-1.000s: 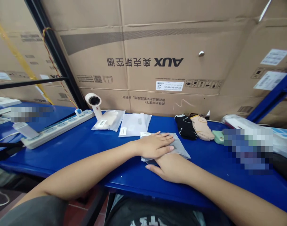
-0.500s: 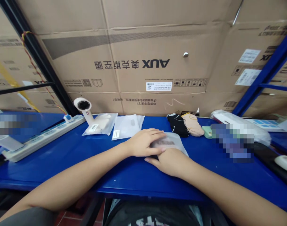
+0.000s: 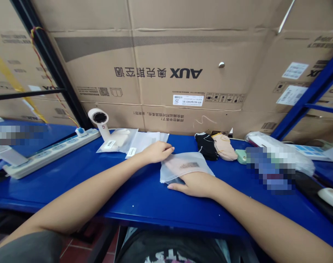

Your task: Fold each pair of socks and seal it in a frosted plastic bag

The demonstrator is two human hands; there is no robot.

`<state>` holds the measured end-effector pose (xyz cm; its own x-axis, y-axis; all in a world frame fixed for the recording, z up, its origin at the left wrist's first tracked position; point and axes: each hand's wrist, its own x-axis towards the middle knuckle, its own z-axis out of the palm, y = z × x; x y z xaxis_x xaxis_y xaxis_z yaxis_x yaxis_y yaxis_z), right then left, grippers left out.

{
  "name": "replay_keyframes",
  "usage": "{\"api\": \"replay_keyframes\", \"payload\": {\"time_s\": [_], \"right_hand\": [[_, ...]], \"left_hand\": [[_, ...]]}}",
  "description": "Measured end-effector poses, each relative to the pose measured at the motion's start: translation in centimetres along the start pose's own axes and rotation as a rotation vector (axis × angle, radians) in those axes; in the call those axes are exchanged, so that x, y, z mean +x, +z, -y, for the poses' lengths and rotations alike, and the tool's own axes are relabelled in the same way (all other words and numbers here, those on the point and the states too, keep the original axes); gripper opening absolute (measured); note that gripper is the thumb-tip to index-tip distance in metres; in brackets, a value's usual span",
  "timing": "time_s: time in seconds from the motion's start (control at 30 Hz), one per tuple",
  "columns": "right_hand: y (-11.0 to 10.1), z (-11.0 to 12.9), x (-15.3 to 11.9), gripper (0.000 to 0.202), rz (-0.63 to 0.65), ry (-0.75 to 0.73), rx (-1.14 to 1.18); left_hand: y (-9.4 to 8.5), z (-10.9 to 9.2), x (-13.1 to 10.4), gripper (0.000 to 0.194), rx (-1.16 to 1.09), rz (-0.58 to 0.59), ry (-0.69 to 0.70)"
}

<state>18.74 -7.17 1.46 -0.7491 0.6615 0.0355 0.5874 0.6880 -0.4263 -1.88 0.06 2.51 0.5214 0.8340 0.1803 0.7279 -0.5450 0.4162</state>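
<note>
Right grip: my right hand point(image 3: 196, 183) lies palm down with the fingers reaching in under the upper layer of the bag, their shape faint through the plastic; my thumb is spread apart from them on the near left side, outside the bag, so the grip is loose and not closed on anything I can see
Left grip: my left hand point(image 3: 157, 151) is loosely curled just beyond the bag's far left corner; its palm side is hidden, so I cannot tell whether it pinches anything or touches that corner
Frosted bag: the frosted bag point(image 3: 189, 163) lies flat in the middle of the worktop point(image 3: 144, 199), dark print on its upper face, its mouth toward the near side around my right hand
Far left: a white round-headed device point(image 3: 103, 126) rises beside a labelled bag point(image 3: 119, 140), with flat packets point(image 3: 146, 140) to the right of it, partly behind my left hand; a power strip point(image 3: 57, 149) runs further left
Far right: black socks point(image 3: 206, 147) and pink socks point(image 3: 225, 147) lie side by side, a small green object point(image 3: 240, 156) just right of them
Backdrop: printed cardboard point(image 3: 161, 51) stands along the far edge
</note>
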Motion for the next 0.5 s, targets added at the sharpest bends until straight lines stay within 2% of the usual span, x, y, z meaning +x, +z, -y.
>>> {"api": "replay_keyframes", "payload": {"time_s": [0.23,0.4,0.5], "right_hand": [[0.1,0.8,0.6,0.073,0.062,0.11,-0.009],[0.0,1.0,-0.1,0.076,0.035,0.071,-0.002],[-0.2,1.3,-0.7,0.07,-0.023,0.031,-0.005]], "left_hand": [[1.1,1.1,0.4,0.039,-0.023,0.026,0.069],[1.4,0.8,0.3,0.04,-0.043,0.022,0.015],[1.2,0.3,0.2,0.046,-0.04,0.001,-0.023]]}}
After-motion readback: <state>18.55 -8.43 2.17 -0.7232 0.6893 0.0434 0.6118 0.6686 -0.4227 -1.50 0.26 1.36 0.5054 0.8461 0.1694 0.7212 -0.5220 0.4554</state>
